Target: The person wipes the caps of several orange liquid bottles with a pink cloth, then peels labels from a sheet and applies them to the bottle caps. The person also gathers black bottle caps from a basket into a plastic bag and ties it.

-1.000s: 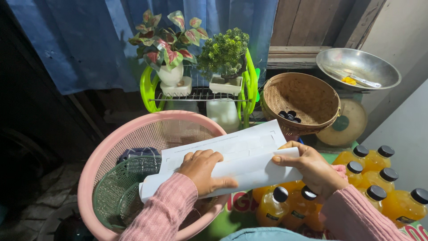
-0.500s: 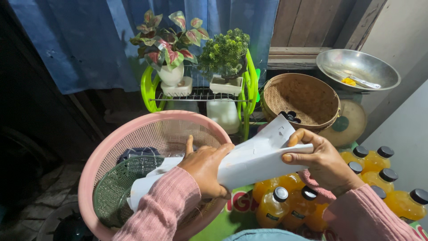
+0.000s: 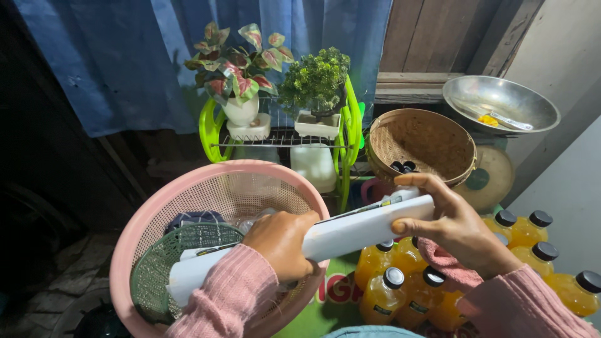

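Head view: the person holds a white paper roll [image 3: 325,241] level in front of the body, lying across the rim of a pink basket [image 3: 156,206]. The left hand [image 3: 282,244] wraps around the middle of the roll, its grip pressed closed around the paper. The right hand [image 3: 454,228] holds the roll's right end, fingers curled over the top and thumb below, so that grip too is clamped on the paper. The sheet looks wound into a fairly tight tube along most of its length; the left end, over the basket, appears looser and wider, so the rolling seems largely done with some tightening perhaps left there. No band or tape is visible on it.

Inside the pink basket sits a smaller green basket [image 3: 169,263] and a dark item that is hard to make out. Below the right hand stand several orange bottles [image 3: 382,294] with black caps. Behind are a woven basket [image 3: 422,144], a metal bowl [image 3: 501,103], and two potted plants [image 3: 275,75] on a green rack before a blue curtain [image 3: 113,56].
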